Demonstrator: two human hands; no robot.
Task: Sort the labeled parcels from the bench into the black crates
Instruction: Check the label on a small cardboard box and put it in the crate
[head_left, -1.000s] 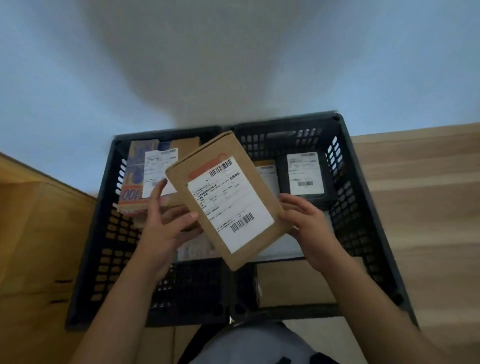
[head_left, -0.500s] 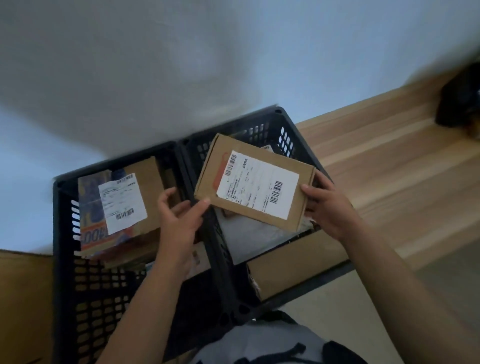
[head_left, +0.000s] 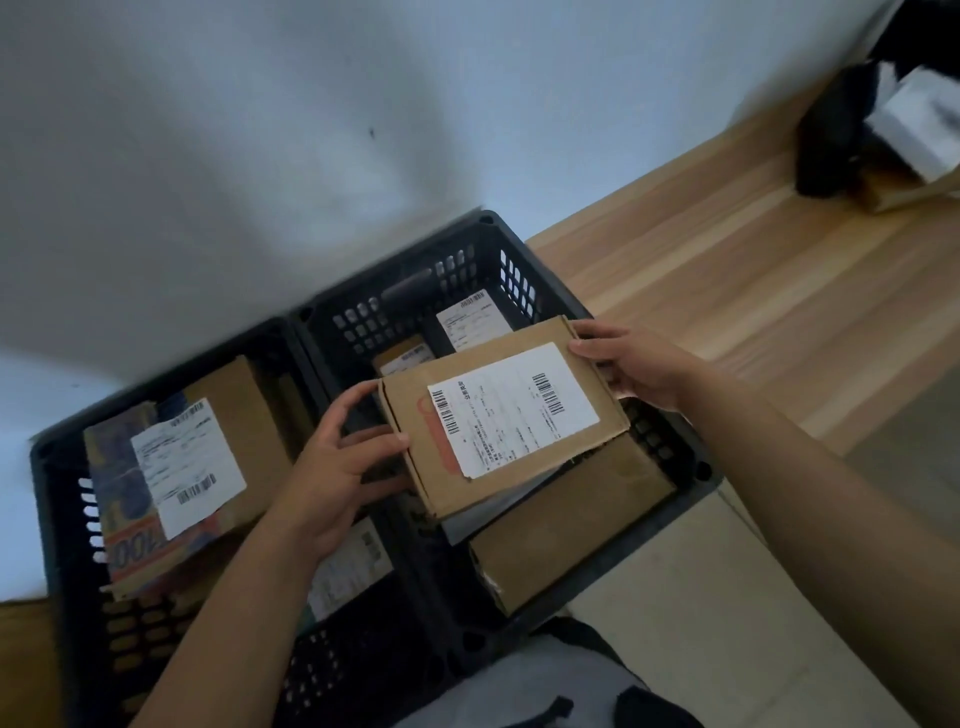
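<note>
Right now you hold the flat brown cardboard parcel with the white barcode label (head_left: 503, 415) between both hands, over the right-hand black slotted plastic crate (head_left: 470, 270), label up and tilted slightly. Your left hand (head_left: 340, 467) curls round its near-left edge, thumb on top; your right hand (head_left: 631, 366) pinches the far-right corner. It looks light and stiff, a shallow mailer that should not sag, though the smooth cardboard could slip from a corner pinch alone, so I would keep hold along the two opposite short edges. Below it lie a plain brown box (head_left: 566, 525) and more labelled parcels, so it will likely rest slanted on them. The left-hand black crate (head_left: 67, 571) holds a labelled printed carton (head_left: 182, 467). The wooden bench (head_left: 753, 280) runs to your right.
</note>
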